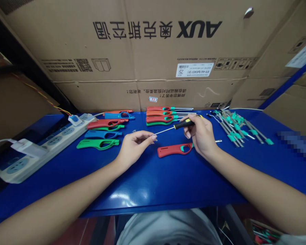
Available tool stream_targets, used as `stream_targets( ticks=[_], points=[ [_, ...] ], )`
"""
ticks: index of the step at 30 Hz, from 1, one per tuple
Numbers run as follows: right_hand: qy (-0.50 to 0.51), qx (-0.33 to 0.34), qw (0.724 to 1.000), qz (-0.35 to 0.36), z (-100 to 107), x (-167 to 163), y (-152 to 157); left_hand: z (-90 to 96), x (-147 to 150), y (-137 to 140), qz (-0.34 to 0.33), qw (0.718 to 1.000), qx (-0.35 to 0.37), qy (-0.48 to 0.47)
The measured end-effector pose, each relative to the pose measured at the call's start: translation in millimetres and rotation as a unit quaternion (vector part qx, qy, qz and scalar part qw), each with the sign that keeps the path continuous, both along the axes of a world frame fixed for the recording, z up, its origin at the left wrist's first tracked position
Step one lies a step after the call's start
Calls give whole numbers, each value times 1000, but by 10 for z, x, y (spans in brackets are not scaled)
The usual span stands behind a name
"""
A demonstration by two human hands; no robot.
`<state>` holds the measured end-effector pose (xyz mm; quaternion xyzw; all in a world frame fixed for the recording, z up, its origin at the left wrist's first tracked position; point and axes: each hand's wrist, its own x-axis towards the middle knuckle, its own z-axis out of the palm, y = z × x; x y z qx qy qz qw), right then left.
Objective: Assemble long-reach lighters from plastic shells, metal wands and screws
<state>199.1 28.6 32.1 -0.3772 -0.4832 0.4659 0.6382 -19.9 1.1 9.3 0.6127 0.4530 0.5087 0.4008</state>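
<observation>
My right hand point(202, 134) grips the black and yellow handle of a screwdriver point(185, 123), whose thin shaft points left. At the shaft's tip, the thumb and fingers of my left hand point(135, 146) are pinched together; whatever lies between them is too small or hidden to tell. Below the screwdriver a red gas lighter point(169, 150) lies on the blue table, its metal tube passing behind my right hand. Several assembled lighters point(159, 119) in red, orange and green lie stacked behind the hands.
Empty coloured lighter shells point(102, 133) lie at left beside a white power strip point(58, 136) with plugs and cables. Metal tubes with teal triggers and wires point(236, 127) are heaped at right. A cardboard panel point(142, 61) stands along the back of the blue table point(142, 183).
</observation>
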Motion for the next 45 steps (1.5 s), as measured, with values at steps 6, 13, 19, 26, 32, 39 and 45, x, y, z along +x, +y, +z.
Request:
stream_targets(
  ticks=[6,13,19,26,32,39,45],
  points=[
    [-21,7,1000,-22,50,26,3,-9,-3,-16,2,1000,15,12],
    [-30,31,998,-37,62,61,7,1,-12,-55,5,995,54,80],
    [-26,42,998,-32,82,53,-7,-1,-18,-48,0,991,81,109],
    [-59,84,995,-19,82,77,-24,21,-15,-60,-11,985,95,143],
    [-188,150,966,94,257,148,-119,10,16,-142,-91,969,86,215],
    [-259,210,943,-5,276,21,-329,23,151,-358,-144,957,52,245],
    [-289,242,913,157,259,47,-350,18,162,-384,-148,957,39,247]
  ],
)
